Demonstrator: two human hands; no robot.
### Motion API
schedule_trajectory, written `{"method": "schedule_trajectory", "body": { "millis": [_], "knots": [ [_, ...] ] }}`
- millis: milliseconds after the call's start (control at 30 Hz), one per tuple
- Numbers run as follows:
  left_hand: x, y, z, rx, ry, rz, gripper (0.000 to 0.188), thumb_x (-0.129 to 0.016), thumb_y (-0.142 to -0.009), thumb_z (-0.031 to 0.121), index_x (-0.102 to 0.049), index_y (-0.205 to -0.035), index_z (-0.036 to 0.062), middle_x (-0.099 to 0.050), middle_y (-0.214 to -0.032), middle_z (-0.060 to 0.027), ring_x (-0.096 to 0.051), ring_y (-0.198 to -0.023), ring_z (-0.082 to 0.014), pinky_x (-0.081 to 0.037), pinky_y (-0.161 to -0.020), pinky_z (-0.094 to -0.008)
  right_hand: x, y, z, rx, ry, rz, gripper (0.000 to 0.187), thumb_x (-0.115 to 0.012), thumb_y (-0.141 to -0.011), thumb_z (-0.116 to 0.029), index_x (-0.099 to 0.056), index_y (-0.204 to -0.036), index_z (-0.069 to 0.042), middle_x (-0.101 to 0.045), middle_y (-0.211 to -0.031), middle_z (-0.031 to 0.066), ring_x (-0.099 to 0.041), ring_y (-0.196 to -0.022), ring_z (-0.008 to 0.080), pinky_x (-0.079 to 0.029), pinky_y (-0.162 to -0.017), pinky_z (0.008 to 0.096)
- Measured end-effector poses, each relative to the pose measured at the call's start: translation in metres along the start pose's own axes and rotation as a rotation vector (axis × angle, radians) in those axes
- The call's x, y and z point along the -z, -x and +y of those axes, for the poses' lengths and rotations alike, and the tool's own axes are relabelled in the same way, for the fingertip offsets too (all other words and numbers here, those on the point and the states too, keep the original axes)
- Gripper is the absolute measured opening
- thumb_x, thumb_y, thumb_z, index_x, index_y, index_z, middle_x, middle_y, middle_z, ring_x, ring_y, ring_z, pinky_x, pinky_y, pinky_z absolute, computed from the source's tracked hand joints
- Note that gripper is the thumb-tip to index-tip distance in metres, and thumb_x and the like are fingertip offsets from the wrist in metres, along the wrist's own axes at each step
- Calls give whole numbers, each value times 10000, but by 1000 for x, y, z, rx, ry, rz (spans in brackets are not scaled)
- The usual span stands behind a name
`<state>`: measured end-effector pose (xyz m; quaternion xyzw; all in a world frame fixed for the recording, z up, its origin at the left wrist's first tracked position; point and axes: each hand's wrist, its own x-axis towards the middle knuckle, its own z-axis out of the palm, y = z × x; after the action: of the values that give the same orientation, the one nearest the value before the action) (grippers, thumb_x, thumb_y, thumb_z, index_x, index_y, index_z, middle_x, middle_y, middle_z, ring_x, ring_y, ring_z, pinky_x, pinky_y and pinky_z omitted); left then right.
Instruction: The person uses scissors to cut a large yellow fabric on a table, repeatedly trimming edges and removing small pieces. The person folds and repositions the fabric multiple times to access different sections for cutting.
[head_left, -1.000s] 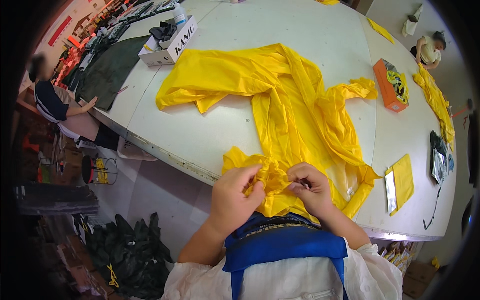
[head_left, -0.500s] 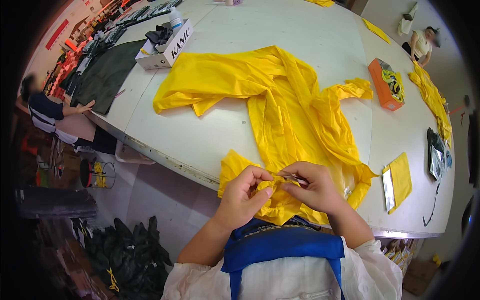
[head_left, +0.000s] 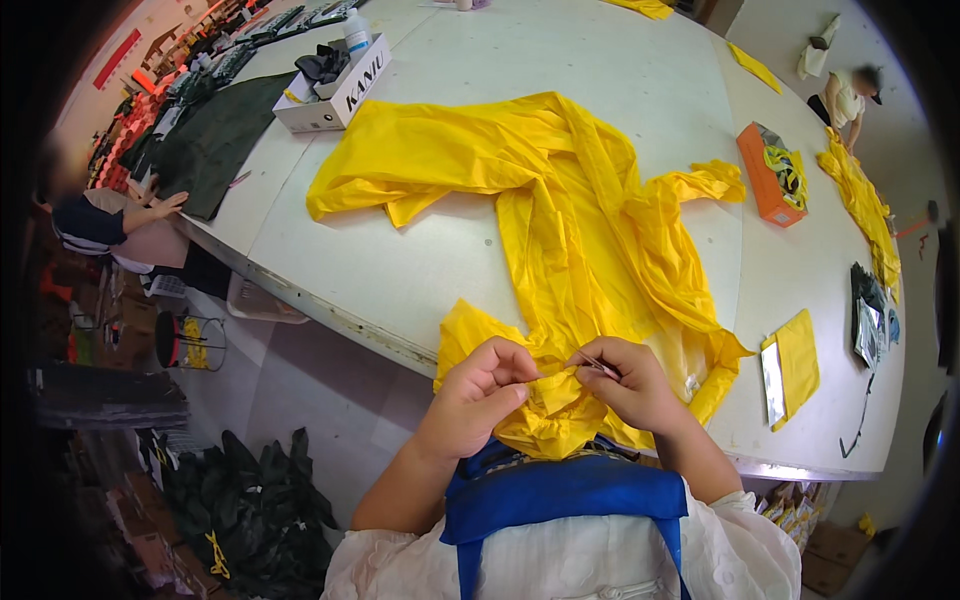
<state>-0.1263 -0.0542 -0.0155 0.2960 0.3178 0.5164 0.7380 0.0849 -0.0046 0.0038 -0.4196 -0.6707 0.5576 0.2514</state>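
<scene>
A thin, crinkled yellow raincoat point(head_left: 575, 230) lies spread over the white table, its near end gathered at my body. My left hand point(head_left: 475, 395) is closed, thumb and fingertips pinching at the edge of the bunched yellow fabric. Opposite it, my right hand point(head_left: 635, 385) is closed around a small pointed metal tool point(head_left: 597, 363), which looks like thread snips; its lower part is hidden in the palm. The right fingertips also touch the fabric. Between both hands a gathered fold of the raincoat hangs over my blue apron point(head_left: 570, 500).
On the white table point(head_left: 420, 270) stand a white box point(head_left: 335, 105) with a bottle and an orange box point(head_left: 770, 185). A folded yellow packet point(head_left: 797, 370) lies right. Dark green cloth point(head_left: 215, 140) covers the left. People stand at both sides. Dark garments point(head_left: 250, 500) are heaped below left.
My hands have drawn slightly apart, and the metal tool shows more clearly in the right one. The gathered fabric between them hangs looser. The person at right has bent lower.
</scene>
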Motion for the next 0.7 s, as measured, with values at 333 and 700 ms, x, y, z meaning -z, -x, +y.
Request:
{"method": "schedule_trajectory", "body": {
  "millis": [333, 700],
  "knots": [
    [-8, 4, 4, 5, -253, -10, 224, -459, -839, -76, -510, -1044, 0, -583, -950, -55, -551, -836, -64, -441, -781, -206, 3, 10, -13, 184, 55, 166, 205, -686, -763, -41, -649, -963, -15, -631, -798, 70, -537, -650, 138, -425, -584, 253],
    [-15, 2, 0, -105, -378, 50, 237, -509, -845, -72, -447, -1050, 31, -596, -987, -84, -569, -890, -73, -441, -773, -200, 1, 14, -22, 393, 234, -32, 141, -688, -740, -24, -627, -866, -47, -566, -740, 90, -576, -672, 215, -458, -591, 299]
  ]
}}
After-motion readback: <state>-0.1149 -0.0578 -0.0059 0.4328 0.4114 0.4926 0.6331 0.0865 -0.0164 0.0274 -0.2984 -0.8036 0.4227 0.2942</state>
